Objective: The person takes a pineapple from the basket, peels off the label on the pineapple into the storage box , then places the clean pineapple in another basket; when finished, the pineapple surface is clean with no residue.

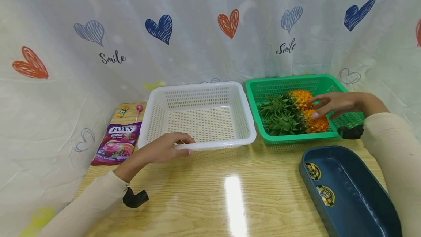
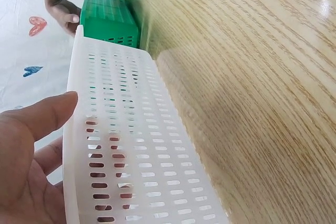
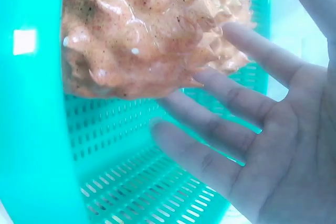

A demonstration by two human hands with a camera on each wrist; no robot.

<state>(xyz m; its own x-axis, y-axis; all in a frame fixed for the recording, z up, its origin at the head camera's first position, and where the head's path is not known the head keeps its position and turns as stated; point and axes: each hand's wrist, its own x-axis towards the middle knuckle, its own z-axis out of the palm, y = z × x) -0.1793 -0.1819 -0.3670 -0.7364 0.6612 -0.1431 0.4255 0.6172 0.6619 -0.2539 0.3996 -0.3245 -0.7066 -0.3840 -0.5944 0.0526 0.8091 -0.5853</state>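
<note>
My left hand (image 1: 167, 149) grips the near rim of a white perforated plastic basket (image 1: 217, 145), thumb outside and fingers reaching over the inside. The left wrist view shows the thumb (image 2: 55, 111) against the rim and fingers seen through the slots. Inside a green basket (image 1: 296, 140) to the right lie two orange pineapples (image 1: 316, 123) with green leafy crowns (image 1: 284, 121) pointing left. Over their right ends hovers my right hand (image 1: 342, 103), fingers spread. From the right wrist, its fingertips appear right at the bumpy skin of the nearer pineapple (image 3: 131, 35).
A purple Fox's candy bag (image 1: 116, 143) lies left of the white basket, with a pink lollipop (image 1: 139, 108) and a small yellow wrapped candy (image 1: 122, 112) behind it. A dark blue tray (image 1: 355, 189) sits at the front right. A heart-print curtain (image 1: 197, 57) hangs behind the table.
</note>
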